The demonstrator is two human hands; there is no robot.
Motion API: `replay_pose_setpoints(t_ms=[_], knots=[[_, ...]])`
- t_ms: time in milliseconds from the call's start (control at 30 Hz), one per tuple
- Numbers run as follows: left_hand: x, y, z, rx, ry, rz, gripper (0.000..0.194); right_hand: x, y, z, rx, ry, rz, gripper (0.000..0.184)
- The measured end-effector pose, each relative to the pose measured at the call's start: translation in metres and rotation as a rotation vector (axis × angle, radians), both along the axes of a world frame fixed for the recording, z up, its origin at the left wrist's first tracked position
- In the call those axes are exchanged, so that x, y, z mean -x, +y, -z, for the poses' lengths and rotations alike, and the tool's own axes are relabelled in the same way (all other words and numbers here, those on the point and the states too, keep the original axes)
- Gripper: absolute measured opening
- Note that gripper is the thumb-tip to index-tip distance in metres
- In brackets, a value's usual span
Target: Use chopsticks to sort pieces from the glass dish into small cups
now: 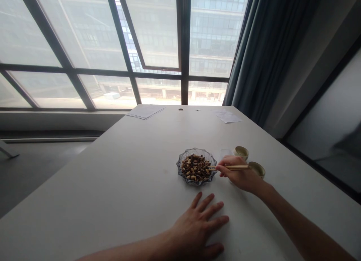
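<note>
A scalloped glass dish [181, 171] full of mixed nuts and seeds [195, 168] sits mid-table. My right hand [239, 176] is closed round a pair of wooden chopsticks [229, 167], whose tips reach into the dish at its right side. My left hand [197, 229] lies flat on the white table [113, 186] in front of the dish, fingers spread, holding nothing.
Two small cups [241, 152] [258, 169] stand just right of the dish, behind my right hand. Papers [145, 111] [229, 117] lie at the far end of the table. Windows and a dark curtain [265, 58] are beyond.
</note>
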State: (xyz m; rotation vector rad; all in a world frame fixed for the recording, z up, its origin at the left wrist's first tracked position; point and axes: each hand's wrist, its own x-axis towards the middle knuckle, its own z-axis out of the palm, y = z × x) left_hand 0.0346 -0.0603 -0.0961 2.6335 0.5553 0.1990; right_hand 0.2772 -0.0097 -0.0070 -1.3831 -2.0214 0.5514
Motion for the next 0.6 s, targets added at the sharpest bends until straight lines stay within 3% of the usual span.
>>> replay_pose_setpoints(t_ms=[233, 600], knots=[[0.0, -0.001, 0.003, -0.035, 0.006, 0.002, 0.066, -0.004, 0.001, -0.002, 0.001, -0.051, -0.05, 0.041], [0.0, -0.001, 0.002, -0.025, 0.0, 0.0, 0.066, -0.007, 0.0, 0.01, -0.058, -0.088, -0.015, 0.041]])
